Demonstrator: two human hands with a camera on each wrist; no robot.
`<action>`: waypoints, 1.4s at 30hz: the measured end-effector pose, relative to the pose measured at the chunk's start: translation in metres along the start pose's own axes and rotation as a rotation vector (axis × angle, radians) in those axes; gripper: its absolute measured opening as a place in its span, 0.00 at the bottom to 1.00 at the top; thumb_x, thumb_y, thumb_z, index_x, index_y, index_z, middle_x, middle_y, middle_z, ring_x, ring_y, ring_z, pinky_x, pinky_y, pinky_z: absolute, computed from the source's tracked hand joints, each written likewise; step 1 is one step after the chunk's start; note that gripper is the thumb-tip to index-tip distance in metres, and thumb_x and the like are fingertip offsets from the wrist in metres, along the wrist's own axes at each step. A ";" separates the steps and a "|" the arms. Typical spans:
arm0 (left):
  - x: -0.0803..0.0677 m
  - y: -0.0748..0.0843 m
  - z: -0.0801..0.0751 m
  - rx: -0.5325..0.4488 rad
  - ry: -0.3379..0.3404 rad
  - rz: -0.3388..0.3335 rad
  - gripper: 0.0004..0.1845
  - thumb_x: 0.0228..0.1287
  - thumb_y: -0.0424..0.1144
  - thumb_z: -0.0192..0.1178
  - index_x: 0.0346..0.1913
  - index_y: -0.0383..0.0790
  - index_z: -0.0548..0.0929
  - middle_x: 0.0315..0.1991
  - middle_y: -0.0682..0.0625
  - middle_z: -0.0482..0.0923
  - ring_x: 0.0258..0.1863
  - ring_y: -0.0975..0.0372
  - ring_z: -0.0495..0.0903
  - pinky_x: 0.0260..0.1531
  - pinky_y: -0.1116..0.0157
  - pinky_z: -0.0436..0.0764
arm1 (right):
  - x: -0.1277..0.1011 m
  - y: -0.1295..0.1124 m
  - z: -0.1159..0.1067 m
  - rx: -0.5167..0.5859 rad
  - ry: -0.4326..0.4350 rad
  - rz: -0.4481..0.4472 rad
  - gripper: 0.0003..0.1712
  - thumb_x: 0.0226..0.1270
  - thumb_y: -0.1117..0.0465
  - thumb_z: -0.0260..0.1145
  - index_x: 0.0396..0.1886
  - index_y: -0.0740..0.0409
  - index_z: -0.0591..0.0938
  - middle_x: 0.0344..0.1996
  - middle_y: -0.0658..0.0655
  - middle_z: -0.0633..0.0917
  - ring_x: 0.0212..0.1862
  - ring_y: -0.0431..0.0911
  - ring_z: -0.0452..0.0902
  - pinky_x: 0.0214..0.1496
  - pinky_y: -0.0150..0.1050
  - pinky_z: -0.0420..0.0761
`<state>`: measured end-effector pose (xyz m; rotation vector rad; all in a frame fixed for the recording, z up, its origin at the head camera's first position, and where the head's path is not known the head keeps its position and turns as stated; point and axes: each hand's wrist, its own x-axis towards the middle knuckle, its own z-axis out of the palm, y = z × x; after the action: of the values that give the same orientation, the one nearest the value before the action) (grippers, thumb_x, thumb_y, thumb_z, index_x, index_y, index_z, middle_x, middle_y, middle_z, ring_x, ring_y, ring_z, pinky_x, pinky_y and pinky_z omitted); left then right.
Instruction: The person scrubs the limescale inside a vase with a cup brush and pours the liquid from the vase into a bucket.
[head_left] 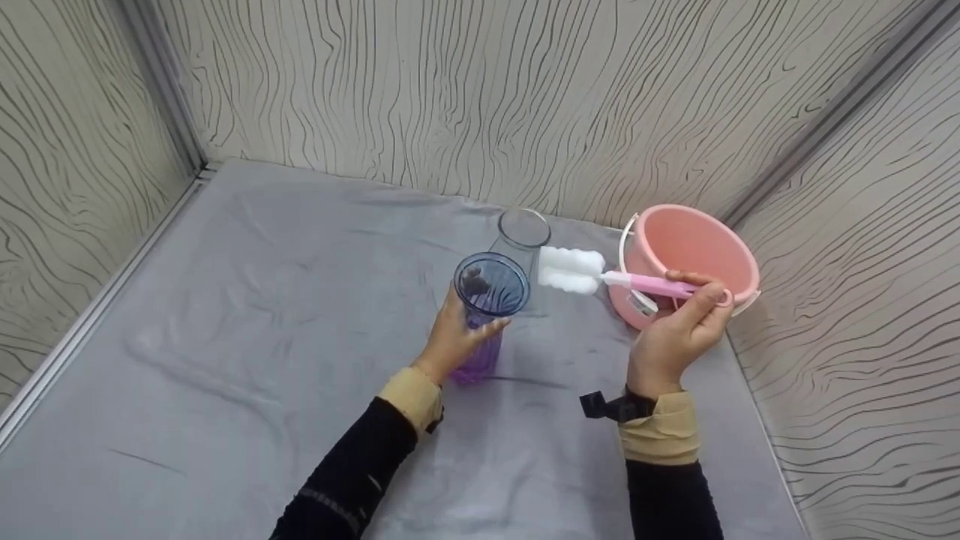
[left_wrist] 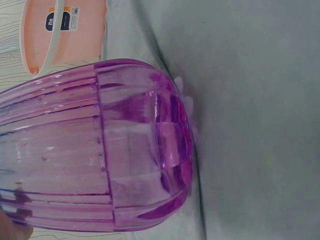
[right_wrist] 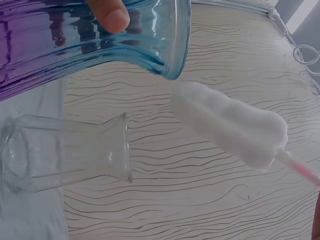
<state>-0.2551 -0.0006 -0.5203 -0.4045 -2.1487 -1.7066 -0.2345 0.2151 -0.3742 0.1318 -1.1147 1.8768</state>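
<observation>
My left hand (head_left: 456,330) grips a ribbed glass vase (head_left: 484,352) around its upper part; the glass fades from a blue rim to a purple base. In the left wrist view the vase's purple base (left_wrist: 145,145) shows close to the cloth, and I cannot tell whether it touches. My right hand (head_left: 679,330) holds a bottle brush (head_left: 652,285) by its pink handle. Its white sponge head (right_wrist: 230,125) points left, apart from the vase's rim. Behind the vase stands a clear glass vase (right_wrist: 75,152), upright and partly hidden in the head view.
A pink bucket (head_left: 694,232) with a white handle stands at the back right, behind my right hand. Grey cloth (head_left: 225,322) with wrinkles covers the table. Wood-patterned walls (head_left: 390,90) close off the back and both sides.
</observation>
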 end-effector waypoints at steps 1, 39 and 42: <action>0.000 0.000 0.000 -0.004 0.002 0.006 0.47 0.57 0.40 0.76 0.73 0.32 0.59 0.65 0.33 0.71 0.64 0.43 0.74 0.67 0.48 0.71 | -0.002 -0.001 0.002 0.004 -0.010 -0.008 0.18 0.84 0.63 0.43 0.36 0.68 0.74 0.35 0.64 0.78 0.39 0.53 0.80 0.43 0.41 0.85; 0.001 -0.002 0.001 -0.024 0.013 0.021 0.45 0.57 0.41 0.76 0.72 0.34 0.61 0.65 0.36 0.72 0.63 0.48 0.76 0.66 0.50 0.73 | -0.035 0.019 0.033 -0.293 -0.686 -0.088 0.19 0.83 0.62 0.49 0.42 0.77 0.76 0.36 0.63 0.83 0.39 0.47 0.84 0.45 0.38 0.87; 0.001 -0.002 0.002 -0.031 0.007 0.012 0.45 0.58 0.40 0.76 0.72 0.34 0.61 0.65 0.36 0.72 0.63 0.48 0.75 0.66 0.51 0.72 | -0.034 0.021 0.033 -0.306 -0.715 -0.077 0.16 0.82 0.66 0.50 0.41 0.77 0.77 0.36 0.64 0.83 0.38 0.46 0.84 0.44 0.37 0.87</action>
<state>-0.2571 0.0006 -0.5222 -0.4179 -2.1132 -1.7339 -0.2413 0.1646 -0.3851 0.6987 -1.8293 1.5934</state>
